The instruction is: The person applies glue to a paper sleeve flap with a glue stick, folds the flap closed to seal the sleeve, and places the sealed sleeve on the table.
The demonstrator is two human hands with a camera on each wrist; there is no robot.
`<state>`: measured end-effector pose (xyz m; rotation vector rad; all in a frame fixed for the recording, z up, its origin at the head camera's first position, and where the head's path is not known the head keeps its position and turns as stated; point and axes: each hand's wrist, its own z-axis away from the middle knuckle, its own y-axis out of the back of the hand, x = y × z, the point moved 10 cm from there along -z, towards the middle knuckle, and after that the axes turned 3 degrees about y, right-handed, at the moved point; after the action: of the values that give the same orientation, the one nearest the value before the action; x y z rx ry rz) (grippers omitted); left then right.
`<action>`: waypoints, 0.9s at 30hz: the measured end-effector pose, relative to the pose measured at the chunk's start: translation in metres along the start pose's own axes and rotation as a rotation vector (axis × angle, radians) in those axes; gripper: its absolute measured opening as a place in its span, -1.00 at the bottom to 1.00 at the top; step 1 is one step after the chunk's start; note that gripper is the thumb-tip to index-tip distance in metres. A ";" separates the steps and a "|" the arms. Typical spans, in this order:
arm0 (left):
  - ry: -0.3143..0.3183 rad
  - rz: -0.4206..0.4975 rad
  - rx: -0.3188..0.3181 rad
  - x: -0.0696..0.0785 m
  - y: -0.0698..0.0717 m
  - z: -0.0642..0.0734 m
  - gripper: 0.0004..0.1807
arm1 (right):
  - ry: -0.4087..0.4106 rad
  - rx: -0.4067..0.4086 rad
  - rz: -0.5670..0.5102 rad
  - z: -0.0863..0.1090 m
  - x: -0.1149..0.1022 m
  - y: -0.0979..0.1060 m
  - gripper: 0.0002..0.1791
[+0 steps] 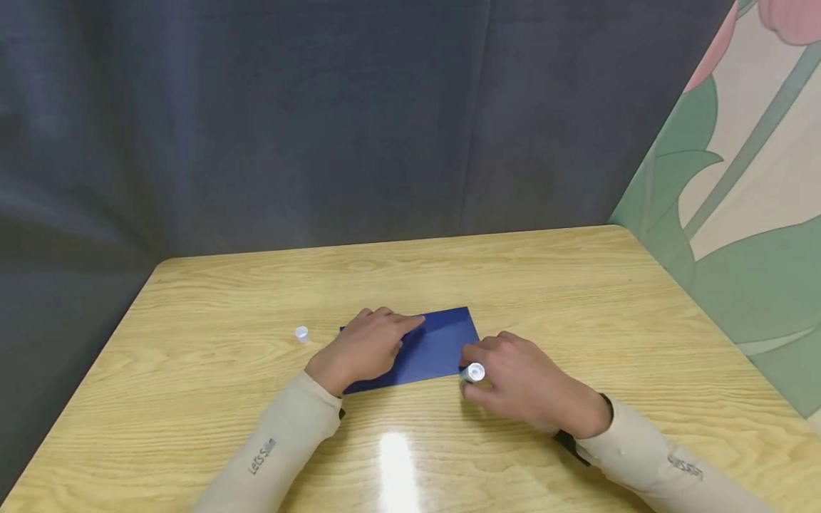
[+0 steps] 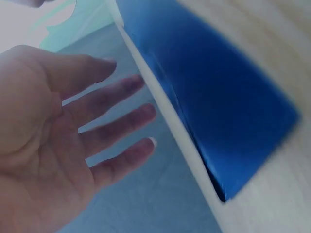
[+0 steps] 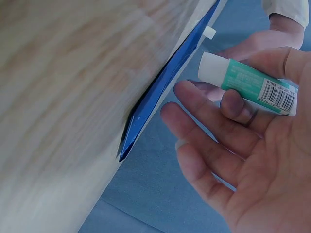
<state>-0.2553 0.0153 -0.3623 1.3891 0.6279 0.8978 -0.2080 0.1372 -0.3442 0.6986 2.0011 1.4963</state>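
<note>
**Fingers: right hand [image 1: 529,381] pinches white-and-green tube [image 3: 250,80]; left hand [image 1: 364,349] extended over blue paper [image 1: 442,349]**

Nearest: beige sleeves [image 1: 269,445], one per side. Right hand has the tube between thumb and index; other fingers loosely bent, clear of it. Tube is at the paper's near right corner. Right wrist view puts its white end just beside the blue surface; contact, can't tell.

Doing it well, my read: looks like a glue stick, so keep it near square to the sheet, light pressure, short strokes toward the edge so the thin corner doesn't catch or curl. Brace with the left hand close to the working edge.

Orientation: tube's long axis steep, close to upright, slight lean; white end down toward the paper, round end up toward the head view. Paper's long axis runs left-right, right end angled slightly away from the person.

Left hand: fingers fairly straight, a bit spread, nothing visibly gripped; index aims right across the sheet, tip near its far edge. Pressure, can't tell.

Left of it: small white cap-like piece [image 1: 302,334] on the wood-grain table [image 1: 192,427], well apart from the tube. Beyond: dark curtain [image 1: 353,128]; leaf-and-flower panel [image 1: 757,299] off right.
</note>
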 end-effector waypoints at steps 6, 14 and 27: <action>0.017 -0.066 -0.082 -0.001 -0.008 0.015 -0.53 | 0.014 0.020 0.007 0.001 -0.002 0.000 -0.91; 0.102 -0.026 -0.189 -0.009 -0.022 0.020 -0.39 | 0.038 0.037 -0.005 0.000 -0.005 0.000 -0.95; 0.076 -0.018 -0.161 -0.008 -0.023 0.014 -0.38 | 0.050 0.036 0.005 0.001 -0.006 -0.002 -0.93</action>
<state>-0.2445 0.0017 -0.3843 1.2079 0.6106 0.9685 -0.2029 0.1329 -0.3454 0.6872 2.0700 1.4974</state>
